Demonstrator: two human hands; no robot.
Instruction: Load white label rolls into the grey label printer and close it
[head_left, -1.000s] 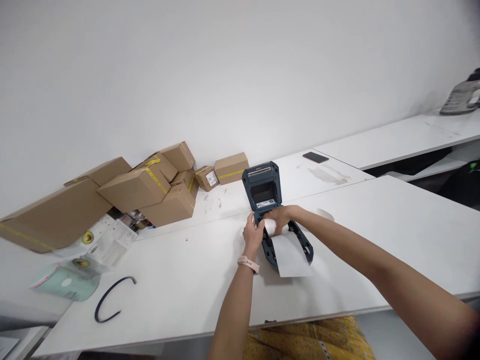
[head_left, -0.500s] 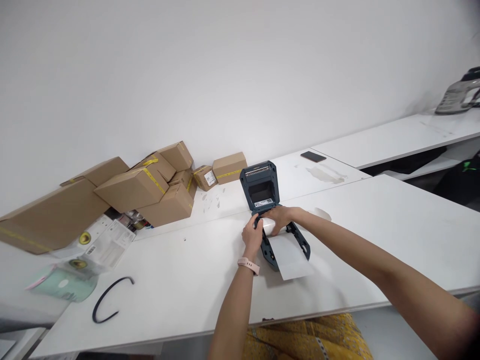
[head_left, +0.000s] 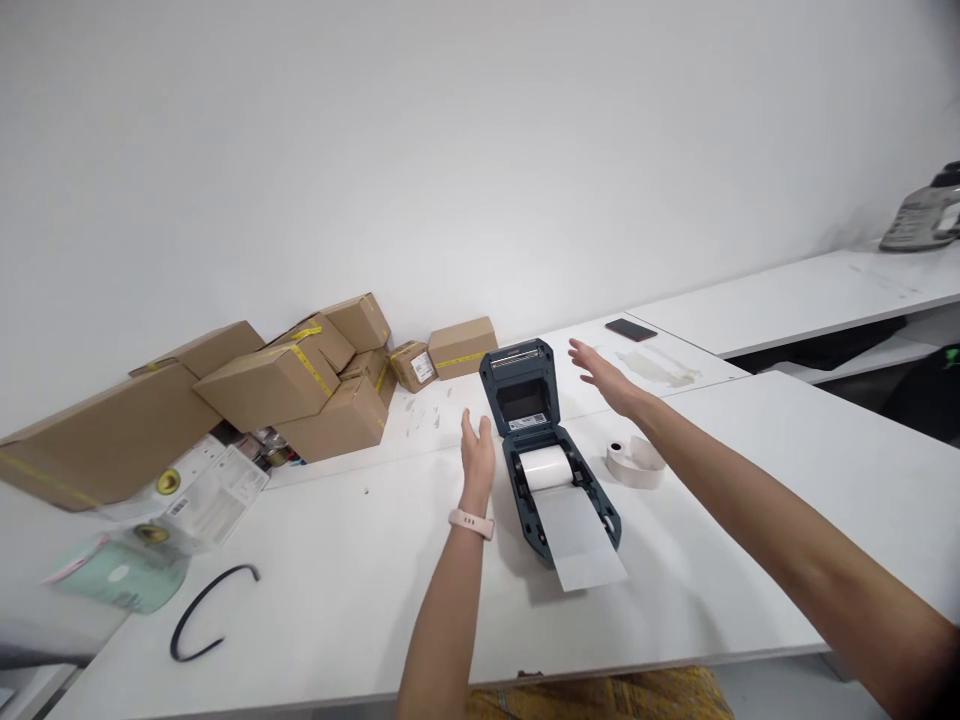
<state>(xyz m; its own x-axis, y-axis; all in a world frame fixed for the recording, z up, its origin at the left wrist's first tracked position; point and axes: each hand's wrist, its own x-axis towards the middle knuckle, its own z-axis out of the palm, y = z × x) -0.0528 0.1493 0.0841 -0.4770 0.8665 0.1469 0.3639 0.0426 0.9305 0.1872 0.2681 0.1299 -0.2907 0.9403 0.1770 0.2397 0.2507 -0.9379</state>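
Left hand and right hand flank open blue-grey plastic printer, its long axis front-to-back; fingers empty, spread.

Matt plastic label printer, smooth paper roll inside
The surface looks smooth and faintly glossy; the boxes are matt cardboard.

Can count two hands, one printer and two rolls, one inside, one right. Far off, find one phone; far right, one jug. At left, see at least nine boxes, one headband.
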